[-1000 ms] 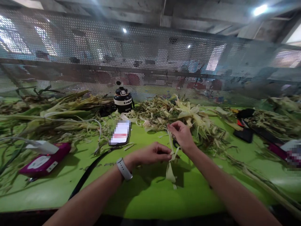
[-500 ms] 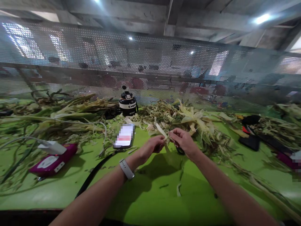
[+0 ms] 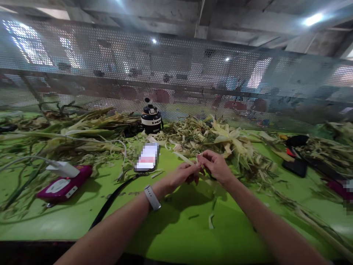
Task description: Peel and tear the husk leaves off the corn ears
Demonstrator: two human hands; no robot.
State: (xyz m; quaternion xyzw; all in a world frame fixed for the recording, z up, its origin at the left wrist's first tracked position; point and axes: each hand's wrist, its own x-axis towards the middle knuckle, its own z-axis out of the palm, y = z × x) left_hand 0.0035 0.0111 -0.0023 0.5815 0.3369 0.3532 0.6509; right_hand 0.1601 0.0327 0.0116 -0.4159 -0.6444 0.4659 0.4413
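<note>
Over the green tabletop [image 3: 176, 232] my two hands meet, fingers almost touching. My left hand [image 3: 185, 173] pinches a pale strip of corn husk [image 3: 182, 157], whose free end points up and to the left. The fingertips of my right hand [image 3: 215, 167] are closed on the same strip, near where it passes between both hands. Parts of the strip are hidden behind the fingers. Just behind the hands lies a heap of dry husks [image 3: 234, 141]. A phone [image 3: 147, 157] with a lit screen lies to the left of my left hand.
A magenta power bank [image 3: 64, 187] with a white charger [image 3: 63, 169] on it sits at left. A black-and-white jug [image 3: 151, 120] stands at the back before a perforated metal screen [image 3: 182, 81]. A black strap [image 3: 113, 200] runs beside my left forearm. A dark phone-like object [image 3: 295, 167] lies at right.
My left hand has moved right, up against my right hand, and has turned. The husk strip now leans further to the left and lies flatter.
</note>
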